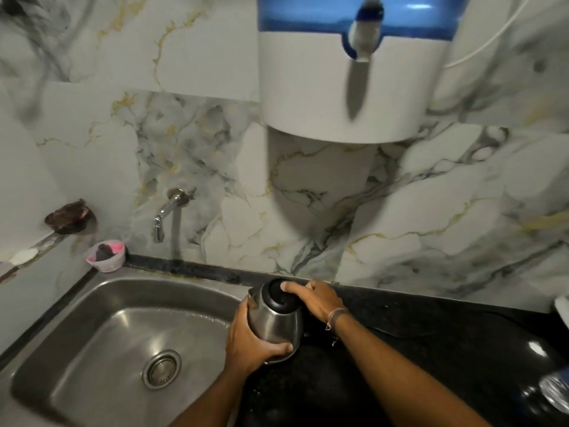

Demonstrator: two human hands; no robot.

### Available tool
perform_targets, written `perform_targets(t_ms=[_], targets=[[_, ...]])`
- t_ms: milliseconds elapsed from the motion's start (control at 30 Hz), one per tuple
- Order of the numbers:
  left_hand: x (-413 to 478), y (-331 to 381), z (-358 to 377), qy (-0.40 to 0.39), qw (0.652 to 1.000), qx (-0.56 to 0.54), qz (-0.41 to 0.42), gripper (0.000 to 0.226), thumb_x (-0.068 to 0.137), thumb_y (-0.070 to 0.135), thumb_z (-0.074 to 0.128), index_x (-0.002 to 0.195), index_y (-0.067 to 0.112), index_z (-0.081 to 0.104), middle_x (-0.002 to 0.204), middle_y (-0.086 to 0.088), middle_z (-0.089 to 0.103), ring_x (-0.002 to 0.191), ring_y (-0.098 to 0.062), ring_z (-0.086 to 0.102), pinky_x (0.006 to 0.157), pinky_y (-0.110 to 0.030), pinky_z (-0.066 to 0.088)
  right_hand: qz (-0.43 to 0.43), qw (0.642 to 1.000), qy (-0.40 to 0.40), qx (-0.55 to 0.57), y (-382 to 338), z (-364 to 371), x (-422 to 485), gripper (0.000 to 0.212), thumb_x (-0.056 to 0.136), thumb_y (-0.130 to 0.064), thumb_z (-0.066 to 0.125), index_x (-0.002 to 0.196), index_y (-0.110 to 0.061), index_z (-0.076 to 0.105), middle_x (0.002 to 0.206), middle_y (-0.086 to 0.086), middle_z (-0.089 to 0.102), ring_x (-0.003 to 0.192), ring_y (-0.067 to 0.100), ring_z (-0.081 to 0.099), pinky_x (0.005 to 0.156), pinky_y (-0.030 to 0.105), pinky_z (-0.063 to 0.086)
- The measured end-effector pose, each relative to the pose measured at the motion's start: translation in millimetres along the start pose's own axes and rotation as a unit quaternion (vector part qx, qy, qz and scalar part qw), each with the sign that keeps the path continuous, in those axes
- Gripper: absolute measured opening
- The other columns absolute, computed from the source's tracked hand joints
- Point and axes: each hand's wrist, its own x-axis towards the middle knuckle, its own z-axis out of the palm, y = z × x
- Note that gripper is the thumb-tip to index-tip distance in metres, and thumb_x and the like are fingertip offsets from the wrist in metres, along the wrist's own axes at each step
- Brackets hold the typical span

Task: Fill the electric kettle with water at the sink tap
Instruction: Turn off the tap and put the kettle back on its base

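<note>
Low in the centre of the frame, the steel kettle (275,322) is held over the black counter (431,349), just right of the sink (92,318) rim. The left hand (249,337) is wrapped around its lower body, fingers curled under the base, gripping it firmly. The right hand (317,298) is laid over the black lid (281,292) from the right, fingers spread on top; the handle cannot be made out. A cord bracelet (335,317) is seen on the right wrist. The drain (161,369) is seen in the lower left. Further back, a small pink-stained cup (106,255) is set at the sink's far left corner. On the marble wall above it a chrome tap (167,211) is mounted. At the upper centre a white and blue water purifier (348,72) is hung, its spout (365,32) blurred
</note>
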Motion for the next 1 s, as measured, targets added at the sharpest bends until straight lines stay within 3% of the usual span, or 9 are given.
perform_targets(t_ms=[67, 200, 300, 367, 533, 667, 833, 1000], targets=[[1.7, 12.3, 18.0, -0.002, 1.000, -0.004, 0.009, 0.144, 0.030, 0.049, 0.107, 0.156, 0.034, 0.039, 0.140, 0.014, 0.059, 0.127, -0.015, 0.061, 0.102, -0.035, 0.053, -0.010, 0.999, -0.007, 0.048, 16.7, -20.8, 9.2, 0.092, 0.044, -0.099, 0.066, 0.080, -0.015, 0.079, 0.086, 0.002, 0.083, 0.089, 0.028, 0.077, 0.091, 0.052, 0.062], [16.5, 27.9, 53.9, -0.007, 1.000, -0.010, 0.012, 0.138, 0.024, 0.058, 0.108, 0.144, 0.039, 0.044, 0.137, 0.013, 0.064, 0.124, -0.016, 0.065, 0.104, -0.045, 0.059, -0.014, 0.993, 0.001, 0.118, 34.8, -60.3, 24.5, 0.066, 0.061, -0.075, 0.071, 0.084, -0.014, 0.077, 0.092, 0.006, 0.081, 0.092, 0.026, 0.077, 0.081, 0.043, 0.064], [27.7, 42.4, 80.6, -0.014, 1.000, -0.018, 0.015, 0.132, 0.025, 0.056, 0.109, 0.139, 0.043, 0.044, 0.134, 0.017, 0.064, 0.124, -0.013, 0.065, 0.104, -0.043, 0.058, -0.022, 0.990, 0.012, 0.141, 51.5, -83.1, 43.3, 0.055, 0.076, -0.060, 0.075, 0.088, -0.007, 0.075, 0.091, 0.007, 0.079, 0.089, 0.024, 0.075, 0.074, 0.037, 0.063], [33.0, 50.5, 94.8, -0.016, 0.999, -0.023, 0.015, 0.131, 0.026, 0.053, 0.109, 0.140, 0.044, 0.043, 0.133, 0.020, 0.063, 0.123, -0.012, 0.064, 0.107, -0.042, 0.056, -0.026, 0.989, 0.018, 0.143, 60.9, -93.8, 52.5, 0.042, 0.081, -0.055, 0.075, 0.081, -0.013, 0.069, 0.085, 0.005, 0.075, 0.083, 0.021, 0.072, 0.069, 0.033, 0.059], [49.2, 56.7, 132.3, -0.043, 0.999, -0.019, 0.017, 0.134, 0.026, 0.054, 0.108, 0.142, 0.046, 0.040, 0.136, 0.015, 0.065, 0.127, -0.015, 0.062, 0.109, -0.043, 0.055, -0.020, 0.989, 0.030, 0.143, 97.5, -110.9, 79.9, 0.037, 0.083, -0.053, 0.073, 0.077, -0.017, 0.064, 0.083, 0.005, 0.072, 0.082, 0.022, 0.070, 0.068, 0.032, 0.056], [58.3, 51.6, 154.4, -0.061, 0.998, -0.016, 0.017, 0.130, 0.028, 0.050, 0.107, 0.137, 0.048, 0.037, 0.133, 0.015, 0.062, 0.124, -0.013, 0.059, 0.103, -0.034, 0.051, -0.015, 0.989, 0.031, 0.141, 120.6, -112.2, 97.3, 0.036, 0.087, -0.049, 0.072, 0.075, -0.018, 0.060, 0.081, 0.006, 0.069, 0.080, 0.022, 0.067, 0.072, 0.036, 0.058], [70.0, 38.8, 172.7, -0.066, 0.998, -0.010, 0.016, 0.129, 0.027, 0.047, 0.109, 0.138, 0.044, 0.044, 0.131, 0.018, 0.065, 0.122, -0.013, 0.064, 0.100, -0.035, 0.054, -0.006, 0.990, 0.034, 0.140, 139.1, -110.9, 112.0, 0.038, 0.083, -0.053, 0.075, 0.073, -0.019, 0.060, 0.079, 0.004, 0.067, 0.079, 0.021, 0.067, 0.069, 0.033, 0.054], [74.6, 31.8, 183.1, -0.061, 0.998, -0.012, 0.008, 0.129, 0.028, 0.044, 0.110, 0.139, 0.043, 0.045, 0.130, 0.017, 0.066, 0.121, -0.014, 0.065, 0.099, -0.036, 0.054, -0.010, 0.991, 0.042, 0.126, 147.2, -108.9, 124.0, 0.042, 0.078, -0.055, 0.075, 0.067, -0.020, 0.055, 0.069, 0.001, 0.062, 0.071, 0.020, 0.063, 0.071, 0.039, 0.055]])
